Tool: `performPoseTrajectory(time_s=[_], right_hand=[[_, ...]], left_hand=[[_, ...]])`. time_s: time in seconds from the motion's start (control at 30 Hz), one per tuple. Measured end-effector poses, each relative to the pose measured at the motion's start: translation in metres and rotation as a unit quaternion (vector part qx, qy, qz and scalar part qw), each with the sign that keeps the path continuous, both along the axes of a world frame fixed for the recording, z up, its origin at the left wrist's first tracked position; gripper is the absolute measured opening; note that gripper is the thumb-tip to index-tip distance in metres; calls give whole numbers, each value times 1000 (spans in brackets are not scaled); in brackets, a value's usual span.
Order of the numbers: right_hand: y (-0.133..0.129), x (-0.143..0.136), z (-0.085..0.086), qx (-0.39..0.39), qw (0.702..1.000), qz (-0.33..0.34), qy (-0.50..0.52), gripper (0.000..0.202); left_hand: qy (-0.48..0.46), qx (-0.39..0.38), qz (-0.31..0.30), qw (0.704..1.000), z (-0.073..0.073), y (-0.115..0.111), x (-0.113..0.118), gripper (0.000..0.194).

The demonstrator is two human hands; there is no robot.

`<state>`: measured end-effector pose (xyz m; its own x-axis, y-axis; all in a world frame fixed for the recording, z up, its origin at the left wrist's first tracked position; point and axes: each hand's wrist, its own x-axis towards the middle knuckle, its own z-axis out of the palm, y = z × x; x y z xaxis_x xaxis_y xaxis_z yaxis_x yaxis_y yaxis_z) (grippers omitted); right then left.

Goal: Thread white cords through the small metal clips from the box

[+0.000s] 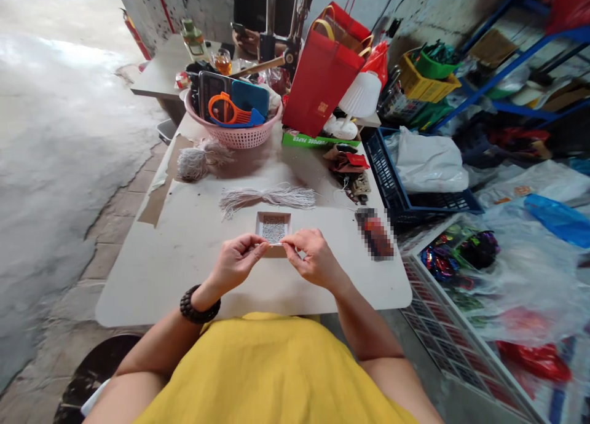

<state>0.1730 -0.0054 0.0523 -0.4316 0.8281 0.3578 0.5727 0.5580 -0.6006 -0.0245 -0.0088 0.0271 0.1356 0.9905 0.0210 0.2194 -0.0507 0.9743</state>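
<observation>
My left hand (244,256) and my right hand (311,256) meet over the near edge of a small open box (286,220). Both are closed in a pinch, thumb against forefinger, on what looks like a thin white cord (275,244) stretched between the fingertips. Many tiny silver-grey pieces (273,231) lie inside the box; they are too small to name. Just beyond it, a bundle of white cords (267,197) is spread sideways across the table. A second, thicker cord bundle (198,160) lies farther back on the left.
On the white table (184,276), a pink basket (239,135) of tools stands at the back beside a red paper bag (318,74). A blurred-out phone-shaped object (375,233) lies right. Crates (387,172) flank the right edge. A person's hand (249,42) holds a phone across the table.
</observation>
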Motion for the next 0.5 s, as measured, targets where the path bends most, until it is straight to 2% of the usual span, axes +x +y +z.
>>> performPoseTrajectory(time_s=[0.17, 0.27, 0.4, 0.5], right_hand=[[1, -4, -9, 43, 998, -36, -20, 13], [0, -10, -19, 28, 998, -57, 23, 14], [-4, -18, -26, -45, 991, -58, 112, 15], [1, -13, -26, -178, 974, 0, 139, 16]], left_hand=[[54, 34, -69, 996, 4, 1, -2, 25], [57, 67, -111, 990, 3, -4, -2, 25], [54, 104, -129, 985, 0, -13, -8, 24], [116, 91, -126, 981, -2, -12, -26, 25]])
